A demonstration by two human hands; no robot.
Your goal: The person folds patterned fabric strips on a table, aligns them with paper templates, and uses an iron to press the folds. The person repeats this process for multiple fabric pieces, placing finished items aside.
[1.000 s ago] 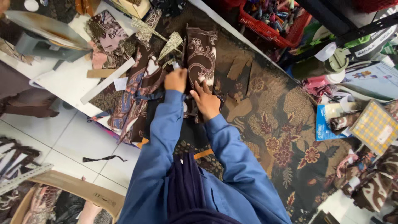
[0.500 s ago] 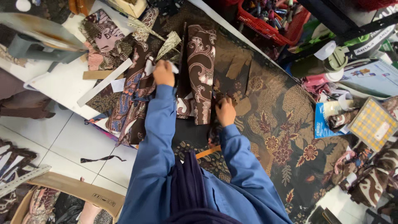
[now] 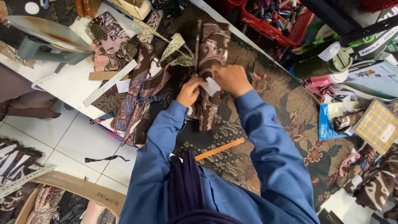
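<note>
**Hands meet over a folded batik strip**

Batik scraps (image 3: 108, 39) in pink and brown lie heaped at the far left of the worktop (image 3: 68, 85), beside a pale flat ruler (image 3: 110, 83) set at a slant. Next to these, a bundle of patterned cloth pieces (image 3: 139, 97) trails over the worktop's edge toward the tiled floor (image 3: 62, 141).

Moving right, the left hand (image 3: 190, 91) is curled, its fingertips pressing on a long folded strip of brown and cream batik (image 3: 211, 56) that runs away from the person. A small white piece (image 3: 212, 86), perhaps paper or a tag, sits between the two hands on that strip; the view is too blurred to say which hand really pinches it. The right hand (image 3: 232, 79) is closed over the strip just beside the white piece, knuckles up, touching the cloth. Both blue sleeves (image 3: 265, 137) reach in from the bottom of the view.

Under the strip spreads a wide dark floral cloth (image 3: 298, 120), and an orange ruler (image 3: 219, 149) lies on it near the person's chest. Further right stand a red basket (image 3: 273, 27), a blue packet (image 3: 327, 124) and a yellow checked pad (image 3: 375, 124).
</note>
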